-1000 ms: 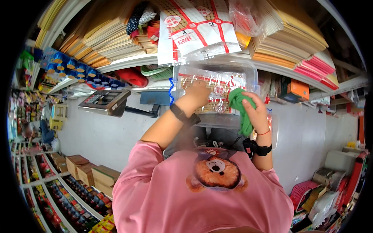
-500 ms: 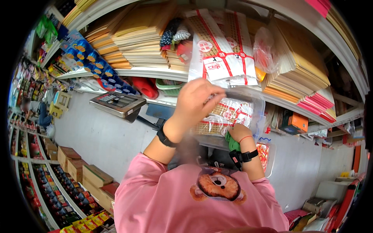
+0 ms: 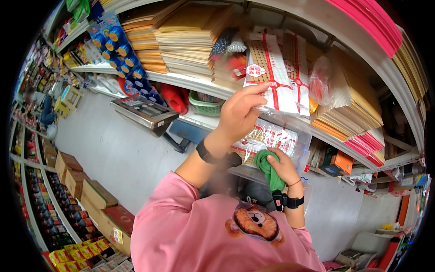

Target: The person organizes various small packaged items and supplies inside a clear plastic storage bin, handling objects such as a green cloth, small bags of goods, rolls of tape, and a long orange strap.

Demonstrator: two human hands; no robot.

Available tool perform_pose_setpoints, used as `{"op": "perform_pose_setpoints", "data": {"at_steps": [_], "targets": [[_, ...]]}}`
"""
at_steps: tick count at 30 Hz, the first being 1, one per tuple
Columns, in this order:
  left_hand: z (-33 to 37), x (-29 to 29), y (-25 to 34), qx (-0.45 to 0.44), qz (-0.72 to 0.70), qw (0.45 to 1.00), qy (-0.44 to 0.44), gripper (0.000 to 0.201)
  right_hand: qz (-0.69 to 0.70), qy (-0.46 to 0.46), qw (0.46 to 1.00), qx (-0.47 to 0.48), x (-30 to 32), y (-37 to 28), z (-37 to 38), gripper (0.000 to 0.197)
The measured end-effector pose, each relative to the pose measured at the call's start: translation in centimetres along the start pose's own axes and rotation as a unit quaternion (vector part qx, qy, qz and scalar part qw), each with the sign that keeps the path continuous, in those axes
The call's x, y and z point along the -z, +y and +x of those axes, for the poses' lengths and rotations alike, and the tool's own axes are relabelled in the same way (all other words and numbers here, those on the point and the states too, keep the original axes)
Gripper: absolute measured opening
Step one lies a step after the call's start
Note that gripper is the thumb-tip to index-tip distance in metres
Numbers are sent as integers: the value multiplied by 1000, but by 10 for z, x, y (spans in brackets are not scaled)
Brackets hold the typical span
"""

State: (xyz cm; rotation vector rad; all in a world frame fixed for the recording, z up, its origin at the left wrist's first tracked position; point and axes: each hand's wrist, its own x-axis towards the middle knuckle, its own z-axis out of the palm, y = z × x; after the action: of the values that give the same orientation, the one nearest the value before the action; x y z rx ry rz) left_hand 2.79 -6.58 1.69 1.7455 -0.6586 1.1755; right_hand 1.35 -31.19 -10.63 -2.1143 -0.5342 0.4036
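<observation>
My left hand (image 3: 242,109) reaches up to the shelf, its fingers closed at the lower left edge of a flat white packet (image 3: 272,68) with a red cross band and a brown bead-like pattern. A similar packet (image 3: 297,75) lies beside it. My right hand (image 3: 282,167) grips a bunched green cloth (image 3: 268,170) over a clear plastic box (image 3: 302,138). Inside that box are plastic-wrapped packets (image 3: 272,136) of the same red, white and brown pattern.
Stacks of brown envelopes (image 3: 192,45) and more paper stacks (image 3: 351,95) flank the packets on the shelf. A green basket (image 3: 206,103) and a weighing scale (image 3: 144,113) are at left. Cartons (image 3: 97,199) line the floor further left; an orange box (image 3: 339,162) sits on the lower right shelf.
My left hand has moved up from above the box to the shelf packets. My right hand has lifted the green cloth slightly, so more of it shows. The view has shifted a little.
</observation>
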Motion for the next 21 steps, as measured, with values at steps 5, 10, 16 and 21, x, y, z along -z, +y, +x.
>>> {"op": "perform_pose_setpoints", "data": {"at_steps": [5,10,16,21], "targets": [[-24,28,26,-21,-144,986,-78,16,287,-42,957,29,4,-6,-12,74],[-53,21,47,23,-178,943,-282,10,445,9,893,67,10,-28,-31,67],[-84,13,39,192,-55,920,-338,12,284,9,959,-7,27,-25,-46,33],[-66,4,30,198,-19,934,-297,44,139,-18,990,27,23,-15,-47,28]]}}
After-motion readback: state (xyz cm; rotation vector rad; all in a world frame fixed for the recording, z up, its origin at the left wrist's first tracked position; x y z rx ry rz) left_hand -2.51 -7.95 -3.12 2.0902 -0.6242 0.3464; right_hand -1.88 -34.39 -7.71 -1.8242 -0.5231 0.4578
